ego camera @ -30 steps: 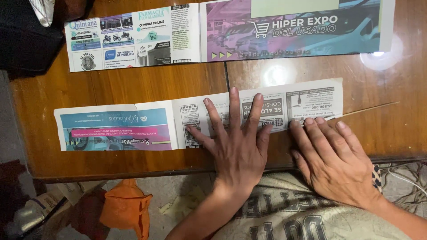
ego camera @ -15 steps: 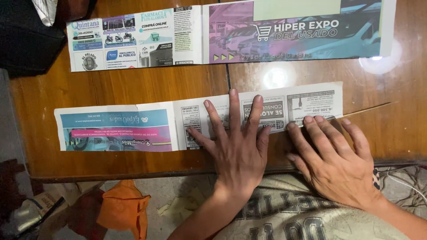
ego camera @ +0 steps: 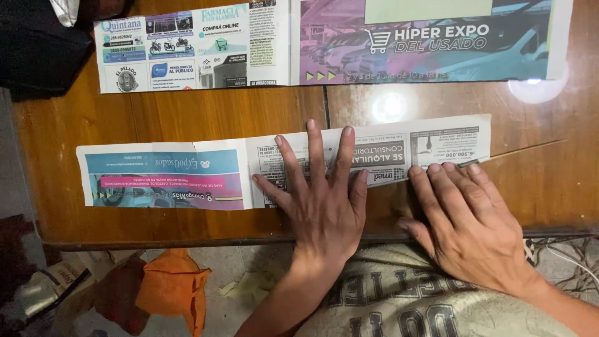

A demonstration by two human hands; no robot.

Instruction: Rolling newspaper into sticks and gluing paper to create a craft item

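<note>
A single head-worn camera looks almost straight down from above the person's lap, facing the wooden table [ego camera: 187,118] whose near edge runs across the lower third of the frame. It sits close enough that both hands and the forearms fill the lower middle (the floor shows below the edge at left). With only this one view, no part of the scene is shared with another.

A newspaper strip [ego camera: 187,178] printed in blue, pink and black-on-white is seen on a brown wood-grain table [ego camera: 206,118]; a purple and teal newspaper sheet [ego camera: 424,40] is spread along the far edge.
</note>
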